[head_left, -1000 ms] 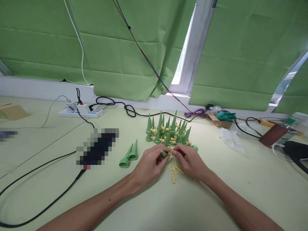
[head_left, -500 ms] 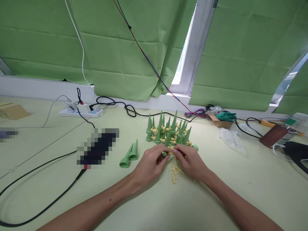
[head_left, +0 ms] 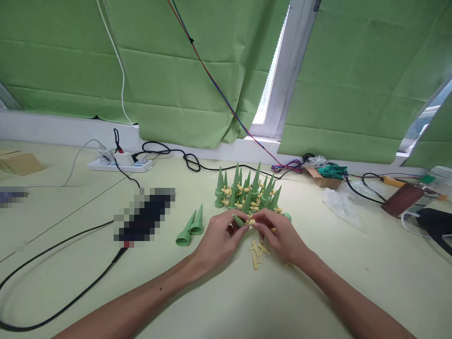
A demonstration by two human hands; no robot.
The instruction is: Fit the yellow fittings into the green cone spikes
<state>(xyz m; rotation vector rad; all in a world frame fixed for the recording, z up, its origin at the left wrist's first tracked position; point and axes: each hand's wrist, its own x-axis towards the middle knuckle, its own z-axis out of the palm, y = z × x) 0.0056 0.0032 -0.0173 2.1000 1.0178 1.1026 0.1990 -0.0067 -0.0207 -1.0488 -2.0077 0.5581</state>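
Note:
My left hand (head_left: pixel 219 238) is closed around a small green plastic watering spike (head_left: pixel 238 220), its pointed end showing above the fingers. Between the fingertips of my right hand (head_left: pixel 280 235) is a small yellow valve piece (head_left: pixel 252 221), touching or very close to the held spike; my fingers hide the exact contact. Just beyond both hands stands a cluster of green spikes (head_left: pixel 256 183) fitted with yellow valves. Several loose yellow valve pieces (head_left: pixel 255 260) lie on the table below my hands. Two loose green spikes (head_left: pixel 183 238) rest left of my left hand.
A blurred dark device (head_left: pixel 144 219) with a black cable lies to the left. Behind it is a white power strip (head_left: pixel 141 166). At the right are a cardboard box (head_left: pixel 323 179), clear plastic bags (head_left: pixel 341 207) and a brown object (head_left: pixel 402 200). Green curtains hang behind the table.
The green spike in my left hand has turned, so more of its pointed end shows. The yellow valve piece is more visible between my fingertips. Both hands stay in nearly the same place.

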